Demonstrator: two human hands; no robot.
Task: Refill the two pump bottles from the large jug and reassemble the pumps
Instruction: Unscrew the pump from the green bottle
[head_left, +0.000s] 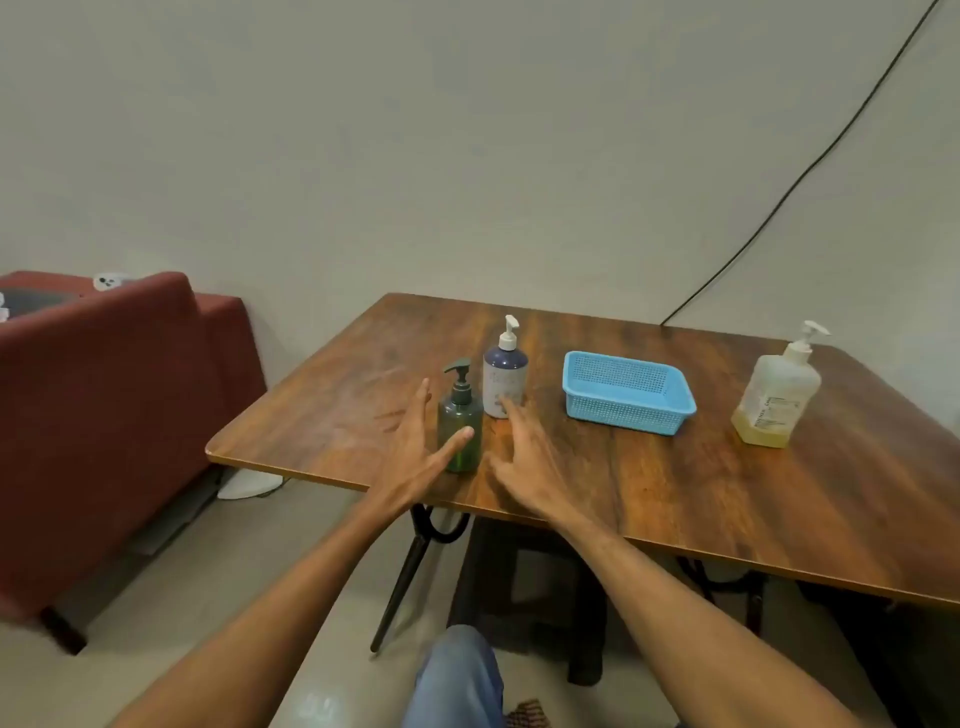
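A small green pump bottle (460, 421) stands upright near the front left of the wooden table (649, 483), its pump on. Just behind it stands a purple-and-white pump bottle (505, 375), also with its pump on. The large clear jug (779, 392), holding a little yellow liquid at the bottom and topped with a white pump, stands at the far right. My left hand (415, 452) is open, fingers straight, its thumb in front of the green bottle's lower part. My right hand (522, 462) is open too, fingers stretched toward the base of the purple bottle.
A light blue perforated basket (628, 393) sits between the bottles and the jug. A dark red sofa (104, 395) stands left of the table. A black cable (779, 197) runs down the wall behind. My knee (457, 675) is below the table edge.
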